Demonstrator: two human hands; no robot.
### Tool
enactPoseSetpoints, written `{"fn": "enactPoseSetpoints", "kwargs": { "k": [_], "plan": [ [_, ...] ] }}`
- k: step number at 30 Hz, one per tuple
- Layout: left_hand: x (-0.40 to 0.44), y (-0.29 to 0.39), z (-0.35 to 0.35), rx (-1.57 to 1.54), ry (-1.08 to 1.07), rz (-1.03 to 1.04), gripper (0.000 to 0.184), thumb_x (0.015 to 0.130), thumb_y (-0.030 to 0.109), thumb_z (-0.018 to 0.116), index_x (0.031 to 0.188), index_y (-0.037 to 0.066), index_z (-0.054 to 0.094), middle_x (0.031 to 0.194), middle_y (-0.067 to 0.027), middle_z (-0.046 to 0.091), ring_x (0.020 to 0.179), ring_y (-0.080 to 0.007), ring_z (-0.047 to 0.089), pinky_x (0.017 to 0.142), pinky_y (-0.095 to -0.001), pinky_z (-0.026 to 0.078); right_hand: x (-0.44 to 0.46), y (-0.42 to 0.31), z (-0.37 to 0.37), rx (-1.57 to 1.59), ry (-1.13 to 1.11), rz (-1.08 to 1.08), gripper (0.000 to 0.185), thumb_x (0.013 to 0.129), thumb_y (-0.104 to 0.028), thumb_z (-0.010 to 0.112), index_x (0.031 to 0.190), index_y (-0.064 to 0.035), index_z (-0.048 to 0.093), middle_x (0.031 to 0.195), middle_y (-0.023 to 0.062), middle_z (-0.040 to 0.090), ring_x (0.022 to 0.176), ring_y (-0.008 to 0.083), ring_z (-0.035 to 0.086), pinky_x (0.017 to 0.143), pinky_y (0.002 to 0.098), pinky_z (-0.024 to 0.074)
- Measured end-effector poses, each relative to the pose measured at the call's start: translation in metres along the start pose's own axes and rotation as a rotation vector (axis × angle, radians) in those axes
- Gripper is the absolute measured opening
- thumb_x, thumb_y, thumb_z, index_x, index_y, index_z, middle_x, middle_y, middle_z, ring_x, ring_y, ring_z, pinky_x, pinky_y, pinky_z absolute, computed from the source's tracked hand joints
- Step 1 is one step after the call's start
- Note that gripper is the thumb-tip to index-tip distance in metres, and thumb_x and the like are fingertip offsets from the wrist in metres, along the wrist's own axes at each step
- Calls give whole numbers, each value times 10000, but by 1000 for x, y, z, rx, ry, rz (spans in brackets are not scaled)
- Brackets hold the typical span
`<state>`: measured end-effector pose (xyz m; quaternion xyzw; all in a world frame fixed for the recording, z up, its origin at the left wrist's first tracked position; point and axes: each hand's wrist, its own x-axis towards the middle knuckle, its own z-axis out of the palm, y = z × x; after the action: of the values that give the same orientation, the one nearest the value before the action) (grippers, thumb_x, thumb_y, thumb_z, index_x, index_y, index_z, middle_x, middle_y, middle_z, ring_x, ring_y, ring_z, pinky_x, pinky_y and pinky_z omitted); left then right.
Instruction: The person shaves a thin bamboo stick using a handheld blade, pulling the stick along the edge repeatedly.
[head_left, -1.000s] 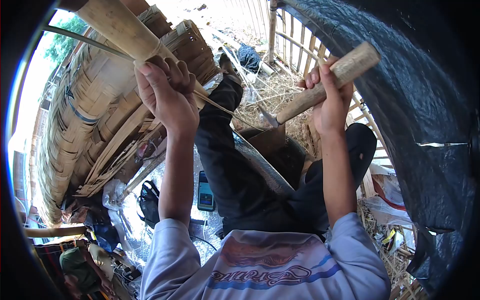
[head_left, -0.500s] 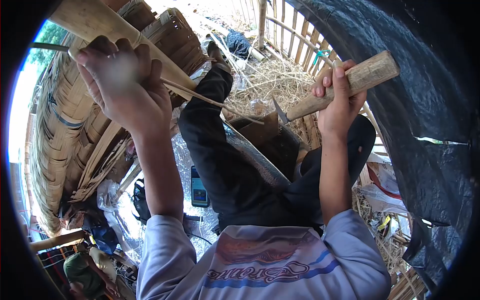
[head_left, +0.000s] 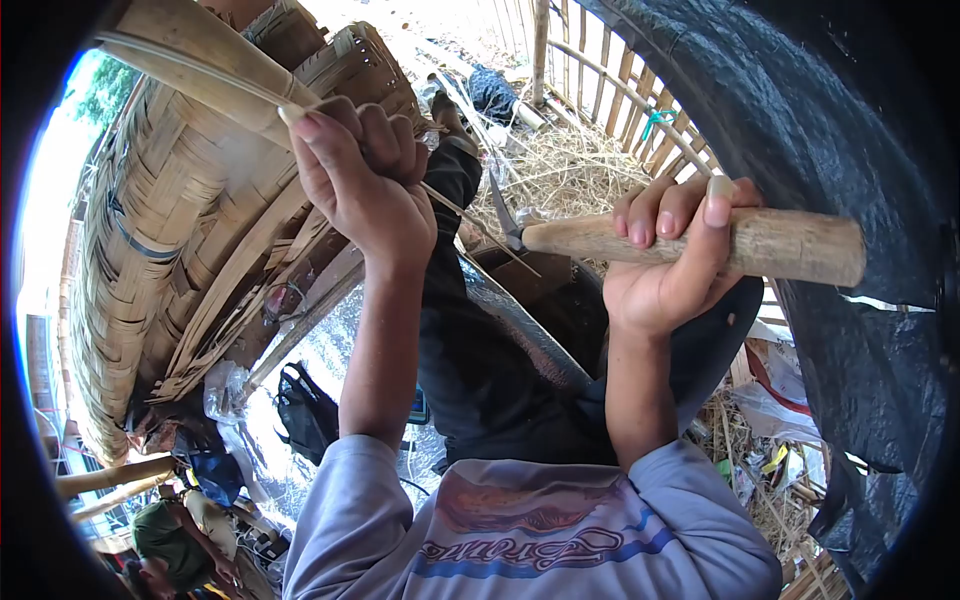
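A thin bamboo strip (head_left: pixel 190 63) runs through the closed fingers of my left hand (head_left: pixel 365 185), its short end sticking out low on the right toward the tool. My right hand (head_left: pixel 670 250) is wrapped round the thick wooden handle (head_left: pixel 795 245) of a bladed tool. The curved metal blade (head_left: pixel 503 207) points up and away from the handle's left end, near the strip's free end but apart from it. Behind my left hand lies a thick bamboo pole (head_left: pixel 215 60).
Large woven bamboo baskets (head_left: pixel 150 240) fill the left. Straw (head_left: pixel 570 170) covers the ground ahead. A black tarp (head_left: pixel 850 180) hangs at right beside a bamboo fence (head_left: pixel 600 85). A black bag (head_left: pixel 305 412) lies on silver sheeting. Another person (head_left: pixel 170 545) is at lower left.
Over the last half second my left hand has moved right and slightly down with the strip. The tool's handle has turned nearly level, its blade now pointing more upward and farther left.
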<state>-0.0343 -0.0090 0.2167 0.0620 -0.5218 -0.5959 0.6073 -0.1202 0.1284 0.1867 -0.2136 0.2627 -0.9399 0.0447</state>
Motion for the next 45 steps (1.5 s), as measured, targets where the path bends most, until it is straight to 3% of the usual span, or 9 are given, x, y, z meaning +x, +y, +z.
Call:
{"fn": "enactPoseSetpoints", "kwargs": {
  "k": [5,10,21,23,35,37,41,43,45],
  "plan": [
    [-7,-2,-6,-11,23,60,380,954,409,449,738,138,293,563,42,196,482,-58,150,391,-221,115,4,-12,16,-17,-83,-57,122,941,-288,481,907,-183,429,641,-49,389,492,71,397,479,233,373],
    [-10,-6,-2,-20,52,126,326,959,356,462,763,119,355,567,39,251,470,-48,186,389,-210,133,2,-35,33,9,-273,-136,127,954,-318,441,894,-206,440,634,-70,416,479,46,398,457,213,371],
    [-16,-4,-10,-158,6,83,300,970,323,445,784,94,388,558,30,295,432,-43,198,355,-210,140,0,-31,29,92,-260,-56,97,952,-262,399,881,-198,410,576,-56,380,419,56,359,412,228,351],
    [-18,-6,-5,-164,-26,123,304,968,334,445,801,85,392,551,31,282,429,-47,188,354,-213,128,5,-28,26,199,-286,-49,144,909,-132,469,1015,-174,381,575,11,401,401,121,361,378,283,387],
    [-16,-6,-6,-139,53,81,332,961,381,446,799,93,407,537,40,212,442,-52,166,356,-218,119,8,-25,23,146,-260,-64,121,905,-183,414,998,-167,491,568,-47,369,421,62,341,423,229,344],
    [-18,-8,0,-141,19,109,335,959,383,449,800,91,412,538,41,215,443,-53,170,356,-215,123,11,-33,28,112,-284,-30,166,913,-121,483,973,-166,334,521,13,360,399,116,353,349,284,361],
    [-24,-5,5,-157,42,77,343,964,376,442,767,102,380,540,45,212,444,-52,170,360,-213,123,10,-39,31,115,-430,-129,108,921,-167,388,1001,-147,458,569,-35,379,417,66,347,409,244,355],
    [-18,-8,-5,-216,-1,105,320,975,323,438,778,75,396,526,38,262,411,-39,186,349,-220,137,1,-26,25,288,-319,-9,145,921,-93,468,966,-140,338,578,27,423,432,117,408,369,287,392],
    [-18,-11,-4,-166,-30,135,312,975,318,439,788,72,402,538,35,273,411,-40,180,351,-219,136,3,-25,24,58,-408,-40,172,907,-46,485,958,-127,342,606,36,447,443,114,430,380,281,407]
  ]
}}
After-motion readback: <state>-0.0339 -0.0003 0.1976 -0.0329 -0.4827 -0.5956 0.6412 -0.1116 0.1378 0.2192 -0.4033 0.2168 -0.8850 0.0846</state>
